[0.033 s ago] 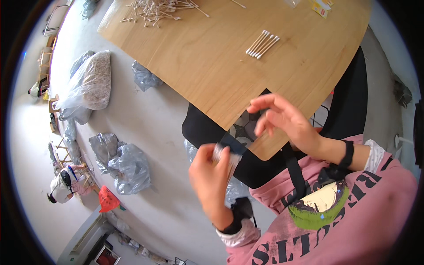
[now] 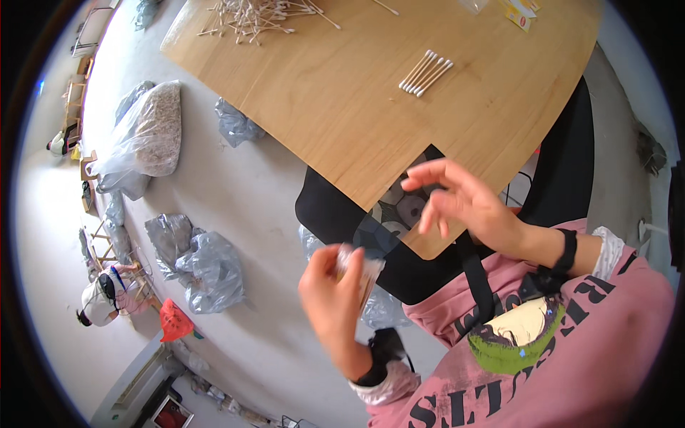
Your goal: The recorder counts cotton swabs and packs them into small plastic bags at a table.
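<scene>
My left hand (image 2: pixel 330 299) is closed around a small clear plastic packet (image 2: pixel 371 269), held off the table's near corner. Thin brownish lines show at the packet's side, but its contents are too blurred to make out. Over the near corner of the wooden table, my right hand (image 2: pixel 457 196) has its fingers apart and curved, with nothing in them. Farther up the table lies a short row of several cotton swabs (image 2: pixel 426 73), side by side. A loose pile of cotton swabs (image 2: pixel 253 18) is spread at the far left of the tabletop.
The wooden table (image 2: pixel 342 93) has a dark patterned patch (image 2: pixel 399 207) by its near corner. Yellow and white packets (image 2: pixel 519 16) lie at its far right. Plastic bags (image 2: pixel 214 271) stand on the floor at left, near a red bag (image 2: pixel 174 321). Another person (image 2: pixel 100 303) sits beyond.
My left hand has shifted slightly left and down with the packet. My right hand's fingers have moved a little downward and stay apart.
</scene>
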The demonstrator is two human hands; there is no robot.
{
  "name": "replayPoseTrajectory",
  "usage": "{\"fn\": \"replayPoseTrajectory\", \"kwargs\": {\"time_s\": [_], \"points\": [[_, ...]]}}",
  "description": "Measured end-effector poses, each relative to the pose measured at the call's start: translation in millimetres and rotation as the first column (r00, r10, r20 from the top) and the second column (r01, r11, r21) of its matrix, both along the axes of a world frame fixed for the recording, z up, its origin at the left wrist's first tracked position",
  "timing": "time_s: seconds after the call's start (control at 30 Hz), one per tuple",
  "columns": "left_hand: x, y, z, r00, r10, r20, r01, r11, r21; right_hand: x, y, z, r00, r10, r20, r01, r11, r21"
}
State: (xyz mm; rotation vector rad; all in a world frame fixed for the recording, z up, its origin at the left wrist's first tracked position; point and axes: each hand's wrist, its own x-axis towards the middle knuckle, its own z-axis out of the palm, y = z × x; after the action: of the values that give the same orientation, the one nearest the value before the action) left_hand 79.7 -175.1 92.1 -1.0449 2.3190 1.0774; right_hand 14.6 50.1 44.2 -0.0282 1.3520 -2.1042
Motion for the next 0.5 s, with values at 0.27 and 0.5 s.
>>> {"fn": "replayPoseTrajectory", "kwargs": {"time_s": [0.27, 0.5], "points": [[-0.6, 91.6, -6.8, 0.541, 0.291, -0.789, -0.010, 0.941, 0.340, 4.2, -0.3, 36.5, 0.942, 0.316, 0.116, -0.284, 0.931, -0.229], [-25.5, 116.9, -30.2, 0.699, 0.275, -0.660, 0.103, 0.875, 0.473, -50.5, 52.0, 22.1, 0.939, 0.333, -0.084, -0.327, 0.942, 0.077]]}}
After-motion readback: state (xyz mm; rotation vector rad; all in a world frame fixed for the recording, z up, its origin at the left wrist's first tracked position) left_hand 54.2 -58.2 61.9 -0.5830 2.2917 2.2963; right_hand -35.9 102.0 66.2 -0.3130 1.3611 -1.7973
